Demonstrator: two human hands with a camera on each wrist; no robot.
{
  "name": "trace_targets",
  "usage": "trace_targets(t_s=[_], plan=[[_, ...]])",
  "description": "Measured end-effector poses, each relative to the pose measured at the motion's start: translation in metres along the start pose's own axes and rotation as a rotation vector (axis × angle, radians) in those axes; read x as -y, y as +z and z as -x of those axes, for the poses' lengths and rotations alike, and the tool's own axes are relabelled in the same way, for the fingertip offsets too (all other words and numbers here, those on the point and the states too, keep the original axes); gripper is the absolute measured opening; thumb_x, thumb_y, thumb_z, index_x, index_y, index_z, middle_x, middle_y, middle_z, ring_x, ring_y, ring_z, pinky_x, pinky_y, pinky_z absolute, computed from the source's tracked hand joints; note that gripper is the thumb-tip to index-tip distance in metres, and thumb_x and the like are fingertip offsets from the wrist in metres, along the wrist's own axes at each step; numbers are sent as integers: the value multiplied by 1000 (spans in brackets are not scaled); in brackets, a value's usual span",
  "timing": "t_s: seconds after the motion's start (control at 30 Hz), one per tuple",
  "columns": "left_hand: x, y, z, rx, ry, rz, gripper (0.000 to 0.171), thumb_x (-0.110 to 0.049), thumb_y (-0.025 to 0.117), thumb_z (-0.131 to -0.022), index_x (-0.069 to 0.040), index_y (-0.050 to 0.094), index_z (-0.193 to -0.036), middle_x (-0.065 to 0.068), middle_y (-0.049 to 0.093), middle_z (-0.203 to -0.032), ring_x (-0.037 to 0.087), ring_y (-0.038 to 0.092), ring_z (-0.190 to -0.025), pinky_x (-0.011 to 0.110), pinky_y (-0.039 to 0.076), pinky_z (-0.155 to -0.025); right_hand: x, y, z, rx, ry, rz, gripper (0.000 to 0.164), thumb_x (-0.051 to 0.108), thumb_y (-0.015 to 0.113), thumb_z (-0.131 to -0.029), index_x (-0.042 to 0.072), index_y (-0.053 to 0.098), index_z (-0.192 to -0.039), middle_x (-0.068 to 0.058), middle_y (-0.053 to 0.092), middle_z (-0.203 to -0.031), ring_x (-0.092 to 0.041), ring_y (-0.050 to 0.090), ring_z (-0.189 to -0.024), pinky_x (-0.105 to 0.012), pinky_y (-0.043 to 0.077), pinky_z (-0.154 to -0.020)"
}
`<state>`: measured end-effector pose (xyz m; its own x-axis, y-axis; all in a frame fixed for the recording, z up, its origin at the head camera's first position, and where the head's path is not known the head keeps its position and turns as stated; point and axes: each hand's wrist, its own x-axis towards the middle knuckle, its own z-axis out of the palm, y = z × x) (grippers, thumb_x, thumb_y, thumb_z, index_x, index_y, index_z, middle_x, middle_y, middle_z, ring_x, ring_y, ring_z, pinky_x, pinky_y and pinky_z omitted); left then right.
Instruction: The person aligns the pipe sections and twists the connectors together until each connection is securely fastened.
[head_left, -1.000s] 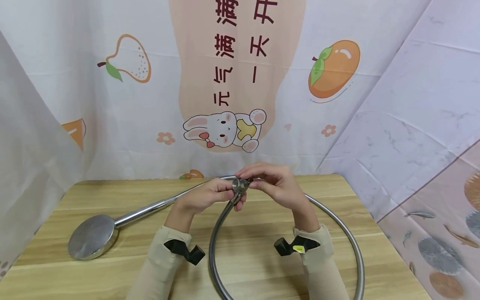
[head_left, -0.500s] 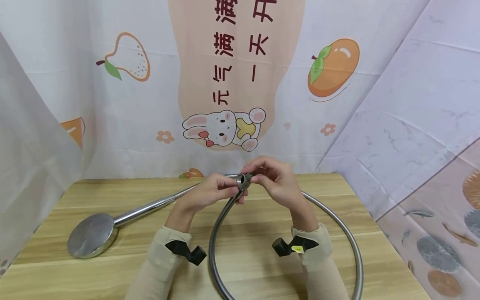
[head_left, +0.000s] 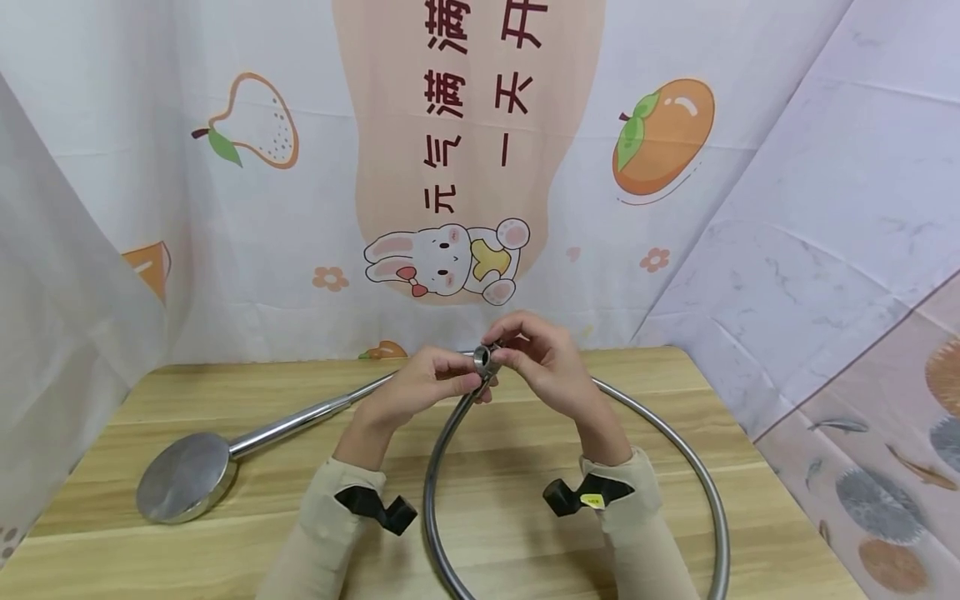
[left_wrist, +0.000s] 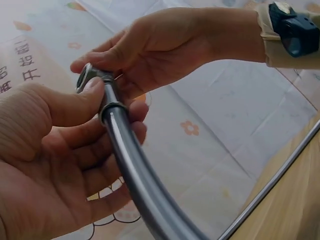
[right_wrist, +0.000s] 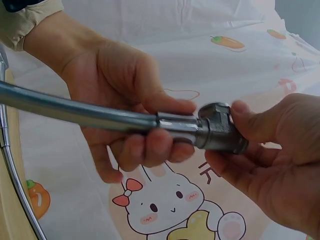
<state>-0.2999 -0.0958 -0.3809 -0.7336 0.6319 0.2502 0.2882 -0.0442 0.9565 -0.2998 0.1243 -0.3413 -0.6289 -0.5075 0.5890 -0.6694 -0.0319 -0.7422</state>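
A small metal pipe fitting (right_wrist: 220,127) with an open round mouth sits at the end of a flexible metal shower hose (head_left: 433,500). My left hand (head_left: 420,387) grips the hose end, its thumb and fingers around the smooth collar (right_wrist: 177,122) right below the fitting. From the other side, my right hand (head_left: 551,367) pinches the fitting between thumb and fingers. Both hands are held above the back of the table. In the left wrist view the left thumb lies along the joint, and fingers hide part of the fitting.
A round metal shower head (head_left: 183,477) lies at the left of the wooden table (head_left: 300,542), its handle (head_left: 296,425) pointing back right. The hose makes a wide loop to the right and toward the front edge. A printed cloth (head_left: 247,333) hangs behind the table.
The fitting has turned a little in my fingers and moved slightly up and right. My right fingers have shifted their pinch on it, while my left hand keeps its grip on the hose.
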Motion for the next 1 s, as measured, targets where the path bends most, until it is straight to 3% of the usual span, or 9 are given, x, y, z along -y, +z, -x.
trace_targets(t_s=[0.2, 0.33, 0.47, 0.7, 1.0], plan=[[3, -8, 3, 163, 24, 44, 39, -21, 54, -106, 15, 63, -120, 17, 67, -118, 17, 64, -106, 29, 56, -91, -1, -2, -1, 69, -23, -8, 16, -5, 70, -90, -7, 67, -106, -22, 68, -101, -12, 66, -93, -29, 60, -86], [3, -11, 3, 229, 45, 51, 41, -23, 50, -108, 15, 60, -117, 11, 62, -106, 14, 60, -96, 28, 55, -87, -1, -1, -1, 83, -20, 0, 18, -5, 71, -89, -7, 68, -107, -23, 69, -105, -13, 67, -101, -33, 61, -90], [3, -11, 2, 267, 65, 40, 34, -20, 46, -109, 11, 60, -111, 14, 66, -96, 18, 65, -88, 35, 56, -88, 0, 0, -1, 81, -14, 24, 22, -5, 71, -90, -6, 68, -111, -24, 70, -108, -12, 68, -103, -33, 60, -92], [1, -7, 2, 163, 7, 47, 32, -19, 52, -107, 11, 65, -109, 9, 70, -91, 14, 66, -85, 31, 58, -85, -1, 1, -1, 54, -39, 66, 21, -7, 69, -90, -6, 68, -111, -21, 70, -105, -11, 67, -99, -30, 60, -90], [-2, 0, -1, 47, 12, 27, 20, -4, 56, -103, 13, 68, -103, 14, 71, -86, 13, 69, -81, 30, 61, -79, -1, -1, -1, 28, -43, 104, 25, -11, 71, -87, -5, 67, -111, -19, 69, -105, -11, 67, -97, -30, 60, -90]])
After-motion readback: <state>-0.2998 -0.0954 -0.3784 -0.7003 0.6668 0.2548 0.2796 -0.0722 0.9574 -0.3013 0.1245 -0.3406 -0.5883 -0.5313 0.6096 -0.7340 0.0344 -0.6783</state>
